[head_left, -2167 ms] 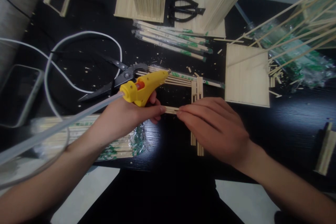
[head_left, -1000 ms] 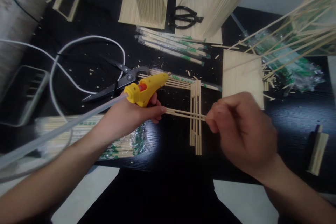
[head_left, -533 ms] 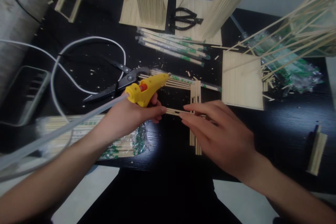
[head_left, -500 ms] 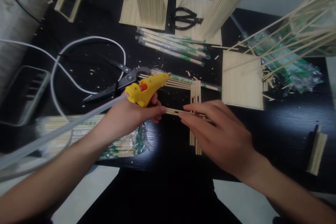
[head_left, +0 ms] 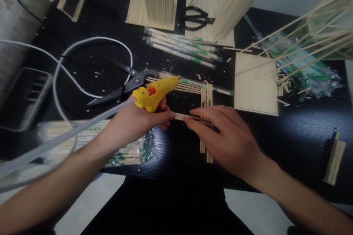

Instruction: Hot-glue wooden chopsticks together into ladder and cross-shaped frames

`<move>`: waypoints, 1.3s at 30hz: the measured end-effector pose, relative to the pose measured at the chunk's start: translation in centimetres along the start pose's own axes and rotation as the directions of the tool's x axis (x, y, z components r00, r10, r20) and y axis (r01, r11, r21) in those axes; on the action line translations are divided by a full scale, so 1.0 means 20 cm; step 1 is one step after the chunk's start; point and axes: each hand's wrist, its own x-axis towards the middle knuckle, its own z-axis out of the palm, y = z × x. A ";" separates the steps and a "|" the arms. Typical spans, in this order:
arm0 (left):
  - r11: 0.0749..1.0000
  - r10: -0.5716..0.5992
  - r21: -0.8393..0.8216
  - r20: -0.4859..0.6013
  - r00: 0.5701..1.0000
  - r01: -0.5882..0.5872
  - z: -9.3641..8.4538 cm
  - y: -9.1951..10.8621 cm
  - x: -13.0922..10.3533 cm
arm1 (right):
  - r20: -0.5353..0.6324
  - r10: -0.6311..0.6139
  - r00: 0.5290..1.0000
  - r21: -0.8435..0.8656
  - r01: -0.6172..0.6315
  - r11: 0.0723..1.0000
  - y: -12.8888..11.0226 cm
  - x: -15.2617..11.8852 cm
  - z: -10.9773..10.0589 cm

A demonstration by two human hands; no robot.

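My left hand [head_left: 143, 119] is closed around a yellow hot glue gun [head_left: 154, 93], a long glue stick running out of its back. Its thumb and fingertip also pinch one end of a few thin wooden sticks [head_left: 180, 116]. The fingers of my right hand [head_left: 228, 136] grip the same sticks farther right, from both sides. Those sticks lie across two upright strips of joined sticks [head_left: 209, 152] on the dark table. My right palm hides part of the crossing.
Large scissors [head_left: 135, 82] lie beyond my left hand, near a white cord [head_left: 93, 40]. Bagged sticks [head_left: 82, 136] are under my left forearm. Stick towers [head_left: 158, 0], black-handled scissors [head_left: 195, 18], a square stick panel [head_left: 256, 84] and scraps stand or lie farther back.
My right hand has slid slightly left along the sticks, its fingertips closer to my left thumb. The left hand with the glue gun has hardly moved.
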 end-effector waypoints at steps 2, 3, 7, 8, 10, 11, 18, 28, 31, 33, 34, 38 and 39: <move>1.000 0.000 0.006 0.001 1.000 0.000 0.00 0.00 0.00 | 0.004 -0.002 1.000 0.005 0.002 1.000 0.00 0.00 0.00; 1.000 0.001 0.007 0.002 1.000 -0.001 0.00 0.00 0.00 | 0.007 0.004 1.000 0.006 -0.004 1.000 0.00 0.00 -0.01; 1.000 0.008 0.008 0.004 1.000 -0.008 0.00 0.00 0.00 | 0.015 0.023 1.000 0.010 -0.023 1.000 0.00 0.00 -0.01; 1.000 0.008 0.015 0.000 1.000 -0.008 0.00 -0.01 0.00 | 0.013 0.022 1.000 0.011 -0.022 1.000 0.00 0.00 -0.01; 0.999 0.009 0.035 -0.011 1.000 -0.008 0.00 -0.01 0.00 | 0.012 0.023 1.000 0.017 -0.023 1.000 0.00 0.01 -0.01; 0.999 0.010 0.045 -0.017 1.000 -0.009 0.00 -0.02 0.00 | 0.009 0.025 1.000 0.023 -0.025 0.999 0.00 0.01 0.00; 0.999 0.012 0.051 -0.020 1.000 -0.011 0.00 -0.03 0.00 | -0.004 0.021 1.000 0.054 -0.021 0.998 0.00 0.01 0.00; 0.998 0.008 0.061 -0.006 1.000 -0.008 -0.01 -0.01 0.00 | -0.023 0.013 1.000 0.085 -0.011 0.996 0.01 0.00 0.02; 0.999 0.019 0.029 0.005 1.000 -0.019 0.00 -0.01 0.00 | -0.029 0.016 0.999 0.090 -0.014 0.996 0.01 0.00 0.03; 1.000 0.018 0.012 0.014 1.000 -0.018 0.00 0.00 0.00 | -0.042 0.018 0.999 0.093 -0.014 0.996 0.01 -0.01 0.03; 1.000 0.013 0.012 0.016 1.000 -0.013 0.00 0.00 0.00 | -0.045 0.019 0.999 0.094 -0.015 0.995 0.01 -0.01 0.03; 1.000 0.004 0.012 0.011 1.000 -0.004 -0.01 -0.01 0.00 | -0.048 0.018 0.999 0.092 -0.013 0.996 0.01 -0.01 0.04; 1.000 0.006 0.019 0.010 1.000 -0.006 -0.01 -0.01 0.00 | -0.049 0.017 0.999 0.092 -0.012 0.996 0.01 -0.01 0.04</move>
